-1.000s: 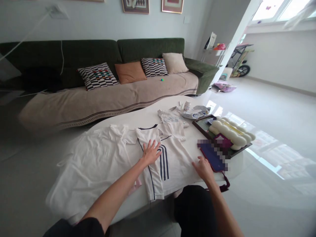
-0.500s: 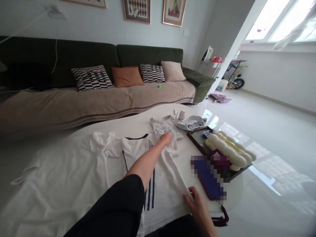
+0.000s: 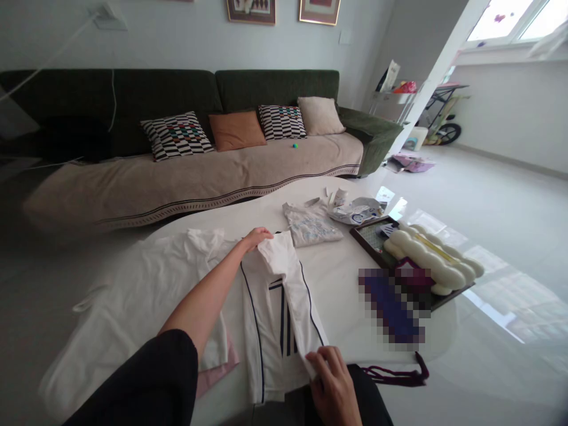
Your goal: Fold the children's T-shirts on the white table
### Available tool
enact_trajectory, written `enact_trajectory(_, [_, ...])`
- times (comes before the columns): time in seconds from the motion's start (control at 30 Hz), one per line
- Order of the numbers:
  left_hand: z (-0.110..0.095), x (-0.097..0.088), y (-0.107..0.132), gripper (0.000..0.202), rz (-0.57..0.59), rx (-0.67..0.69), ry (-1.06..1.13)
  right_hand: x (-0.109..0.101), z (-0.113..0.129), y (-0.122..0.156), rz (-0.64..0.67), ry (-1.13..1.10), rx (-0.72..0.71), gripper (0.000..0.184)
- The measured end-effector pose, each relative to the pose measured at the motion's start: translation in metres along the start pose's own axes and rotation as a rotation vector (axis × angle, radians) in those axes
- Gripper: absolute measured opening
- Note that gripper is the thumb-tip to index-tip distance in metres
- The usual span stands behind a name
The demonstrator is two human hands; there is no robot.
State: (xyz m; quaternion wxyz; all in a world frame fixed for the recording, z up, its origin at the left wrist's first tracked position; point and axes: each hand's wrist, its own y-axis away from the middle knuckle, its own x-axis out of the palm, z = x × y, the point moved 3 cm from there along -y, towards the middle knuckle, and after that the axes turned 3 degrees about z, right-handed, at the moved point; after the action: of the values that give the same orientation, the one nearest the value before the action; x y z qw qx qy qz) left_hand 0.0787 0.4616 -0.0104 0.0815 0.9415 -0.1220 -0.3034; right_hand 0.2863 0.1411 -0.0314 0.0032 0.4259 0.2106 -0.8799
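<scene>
A white T-shirt [image 3: 295, 296] with dark blue piping and stripes lies on the white table, its right side folded over toward the middle. At the collar end, my left hand [image 3: 256, 238] grips the folded shoulder and sleeve. Down at the hem, my right hand [image 3: 332, 378] has its fingers closed on the folded edge. Left of this shirt, partly behind my left arm, a larger white garment [image 3: 146, 284] is spread out. A bit of pink cloth [image 3: 219, 370] shows under it. A light grey T-shirt [image 3: 313, 223], folded, rests beyond my left hand.
To the right stands a dark tray [image 3: 370, 251] with a cream, cloud-shaped tissue box [image 3: 435, 257]. A pixelated purple-blue flat object [image 3: 393, 307] lies before it, with a dark red strap [image 3: 394, 376] nearby. A plastic package [image 3: 359, 210] sits at the far end. Behind is a green sofa [image 3: 275, 86].
The shirt's right side has been folded across toward the left. My left hand has moved left with the sleeve, and the right hand has carried the hem edge inward. The view has shifted slightly.
</scene>
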Motion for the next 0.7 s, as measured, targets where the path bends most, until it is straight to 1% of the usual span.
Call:
enact_trajectory(0.03, [0.010,-0.002,0.004,0.018,-0.023,-0.021,-0.008,0.006,0.006,0.000,0.001,0.012,-0.053,0.038])
enact_trajectory(0.07, [0.018,-0.003,0.006,0.021,-0.049,-0.039,-0.020,0.011,0.010,0.000,0.003,0.020,-0.085,0.041])
enact_trajectory(0.17, [0.031,-0.002,0.007,0.029,-0.126,-0.062,-0.071,0.018,0.010,0.000,0.035,0.029,-0.105,0.041])
enact_trajectory(0.33, [0.030,-0.004,0.005,0.026,-0.192,0.008,-0.179,0.012,0.008,0.007,0.080,0.051,-0.150,0.035])
enact_trajectory(0.4, [0.026,-0.005,0.010,0.027,-0.212,0.037,-0.237,0.008,0.012,0.008,0.157,0.055,-0.176,0.032])
enact_trajectory(0.47, [0.020,-0.001,0.021,0.032,-0.234,0.072,-0.289,0.004,0.017,0.005,0.266,0.045,-0.197,0.028])
enact_trajectory(0.53, [0.010,0.009,0.039,0.038,-0.244,0.186,-0.390,-0.002,0.017,-0.006,0.318,0.045,-0.195,0.026])
enact_trajectory(0.6, [-0.001,0.028,0.061,0.045,-0.215,0.361,-0.544,-0.004,0.012,-0.025,0.294,0.075,-0.182,0.030])
enact_trajectory(0.63, [-0.004,0.039,0.073,0.049,-0.181,0.438,-0.622,-0.002,0.008,-0.036,0.275,0.103,-0.179,0.035])
enact_trajectory(0.67, [-0.004,0.051,0.082,0.052,-0.137,0.480,-0.683,0.002,0.003,-0.046,0.270,0.134,-0.181,0.040])
enact_trajectory(0.7, [-0.002,0.061,0.090,0.055,-0.088,0.475,-0.718,0.009,-0.001,-0.056,0.289,0.163,-0.190,0.046])
